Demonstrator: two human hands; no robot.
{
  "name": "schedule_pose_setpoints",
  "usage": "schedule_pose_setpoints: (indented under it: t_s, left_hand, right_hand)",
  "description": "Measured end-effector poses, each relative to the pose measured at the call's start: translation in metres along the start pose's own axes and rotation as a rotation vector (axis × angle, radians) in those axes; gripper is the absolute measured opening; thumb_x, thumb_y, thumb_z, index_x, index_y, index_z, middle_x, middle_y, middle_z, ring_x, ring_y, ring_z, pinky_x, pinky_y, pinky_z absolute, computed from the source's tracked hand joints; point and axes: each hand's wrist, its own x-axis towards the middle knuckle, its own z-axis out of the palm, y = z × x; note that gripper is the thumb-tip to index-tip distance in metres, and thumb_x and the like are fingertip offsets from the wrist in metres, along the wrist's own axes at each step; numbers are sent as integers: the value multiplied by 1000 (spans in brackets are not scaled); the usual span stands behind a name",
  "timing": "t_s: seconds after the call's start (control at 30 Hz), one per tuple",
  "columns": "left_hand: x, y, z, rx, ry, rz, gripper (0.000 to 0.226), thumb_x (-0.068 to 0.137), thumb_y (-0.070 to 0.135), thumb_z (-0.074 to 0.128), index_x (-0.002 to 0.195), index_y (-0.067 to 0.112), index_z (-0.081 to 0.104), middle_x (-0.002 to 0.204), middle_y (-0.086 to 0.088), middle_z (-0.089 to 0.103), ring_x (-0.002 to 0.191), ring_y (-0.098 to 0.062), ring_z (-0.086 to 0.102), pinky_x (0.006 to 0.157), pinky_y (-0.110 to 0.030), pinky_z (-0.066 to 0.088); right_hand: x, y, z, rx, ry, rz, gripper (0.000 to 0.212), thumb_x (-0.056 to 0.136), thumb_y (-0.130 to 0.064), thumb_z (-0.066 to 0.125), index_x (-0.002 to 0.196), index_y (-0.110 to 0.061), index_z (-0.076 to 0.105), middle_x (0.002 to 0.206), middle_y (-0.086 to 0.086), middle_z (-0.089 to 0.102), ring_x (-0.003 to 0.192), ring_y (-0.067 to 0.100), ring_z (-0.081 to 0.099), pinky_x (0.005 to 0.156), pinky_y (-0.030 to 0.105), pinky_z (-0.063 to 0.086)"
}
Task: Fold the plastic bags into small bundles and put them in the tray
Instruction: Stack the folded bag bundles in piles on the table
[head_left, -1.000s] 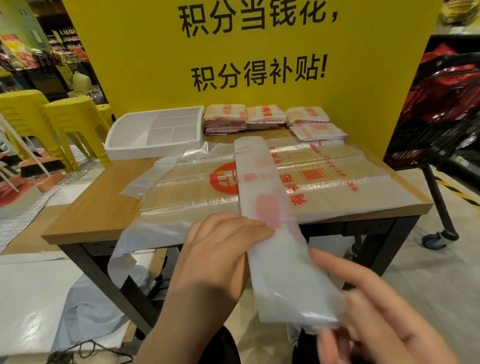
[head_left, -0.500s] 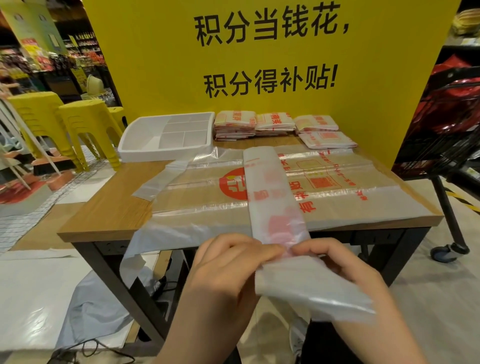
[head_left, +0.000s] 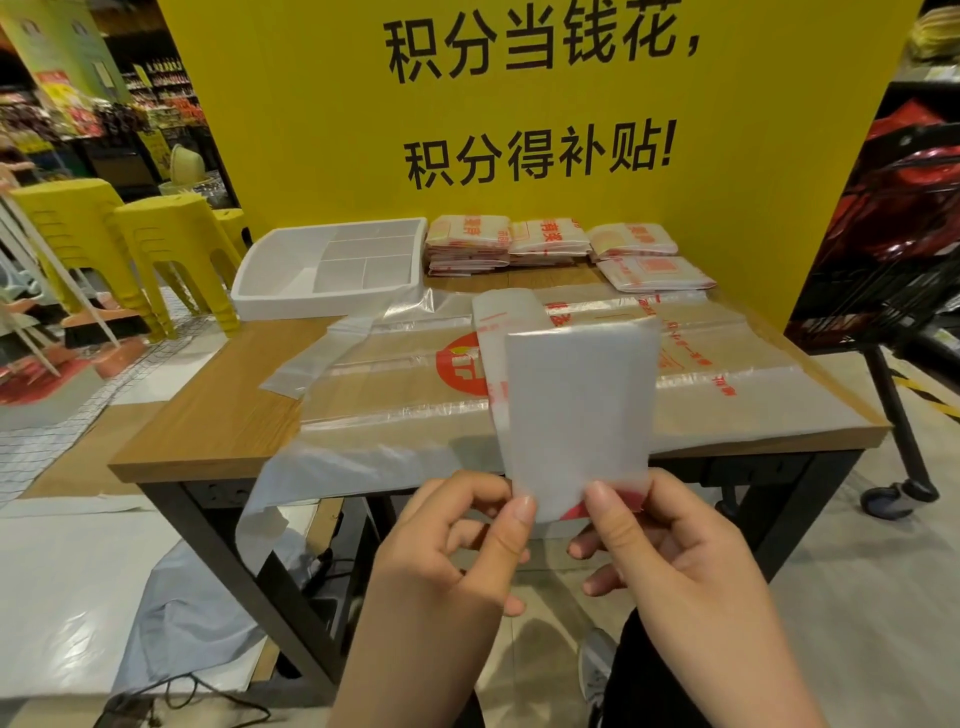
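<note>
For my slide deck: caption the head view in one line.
Left hand and right hand pinch a half-folded plastic bag at the table, white tray beyond.

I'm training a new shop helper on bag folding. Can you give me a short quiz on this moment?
1. True or false: the white tray already holds bundles.
2. How many hands pinch the folded bag strip? A none, B one, C two.
3. Fill in: the stacks of folded bags lie to the tray's ____.
Key: 1 false; 2 C, left hand and right hand; 3 right.
</note>
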Motion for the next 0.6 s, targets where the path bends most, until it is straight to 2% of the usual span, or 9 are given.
schedule_pose_setpoints:
  t_s: [0.1,0.23,0.37,0.5,0.6]
  left_hand:
    - [1,-2,5,-166,-5,-111,16,72,39,72,76,24,72,93,-8,72,81,-18,74,54,-38,61]
    - [1,-1,14,-194,49,-127,28,77,34,71,82,6,66,72,-9,72,72,-21,74,57,-39,61]
    - [0,1,16,-181,80,-145,20,88,18,71,78,3,63,60,-10,68,57,-21,70,65,-45,62]
    - [2,1,15,-216,90,-187,20,87,16,72,77,2,62,55,-12,65,52,-21,67,59,-36,61]
    - [3,0,16,-245,117,-192,19,86,11,74,81,2,58,54,-5,64,52,-21,66,54,-34,60]
  right_hand:
    - [0,-1,4,4,34,26,11,80,-32,70,82,-23,77,81,3,72,69,18,69,54,34,58]
    - [0,-2,8,-17,64,69,8,85,-25,72,80,-20,74,74,3,72,68,16,70,52,31,57]
    - [0,-4,10,-43,130,83,16,86,-30,72,85,-15,67,73,1,72,67,17,71,52,30,57]
    - [1,-7,11,-11,164,124,20,87,-28,72,86,-9,65,71,4,71,62,21,71,54,35,59]
    - [1,-7,13,15,196,128,17,88,-21,73,86,-9,62,70,8,71,59,24,70,55,36,60]
